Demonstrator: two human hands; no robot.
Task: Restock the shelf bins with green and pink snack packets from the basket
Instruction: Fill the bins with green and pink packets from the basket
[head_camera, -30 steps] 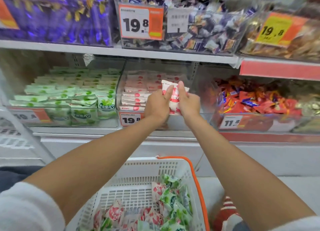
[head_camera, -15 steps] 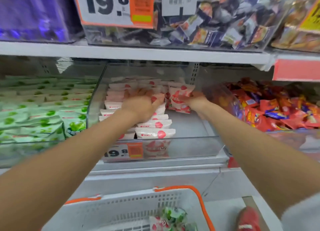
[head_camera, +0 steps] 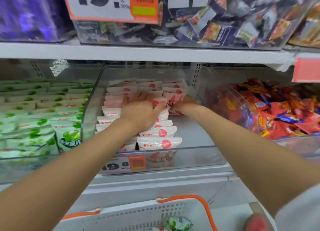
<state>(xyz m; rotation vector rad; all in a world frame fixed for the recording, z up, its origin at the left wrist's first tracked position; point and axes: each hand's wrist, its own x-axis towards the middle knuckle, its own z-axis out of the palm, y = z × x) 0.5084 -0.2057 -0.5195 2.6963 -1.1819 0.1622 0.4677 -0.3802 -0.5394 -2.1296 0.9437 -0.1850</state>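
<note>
The clear middle bin (head_camera: 199, 154) holds rows of pink snack packets (head_camera: 159, 132) standing on edge. My left hand (head_camera: 140, 111) lies over the middle rows with its fingers stretched out, pressing them back. My right hand (head_camera: 184, 104) reaches deep into the bin's right side and grips a small bunch of pink packets (head_camera: 175, 96) against the back rows; most of its fingers are hidden behind them. To the left, the neighbouring bin is full of green snack packets (head_camera: 39, 125). The white basket (head_camera: 138, 217) with orange handles sits below, with a green packet (head_camera: 178, 223) showing in it.
A bin of red and orange wrapped snacks (head_camera: 280, 114) stands to the right. The white shelf board (head_camera: 155, 53) hangs low over the bins, with mixed sweets and a price tag (head_camera: 112, 3) above. The pink bin's right front floor is bare. A red shoe (head_camera: 256, 223) is at bottom right.
Both hands have gone from the bin's front edge deep into the pink bin. The right hand carried its packets to the back right, and the left hand spread over the rows.
</note>
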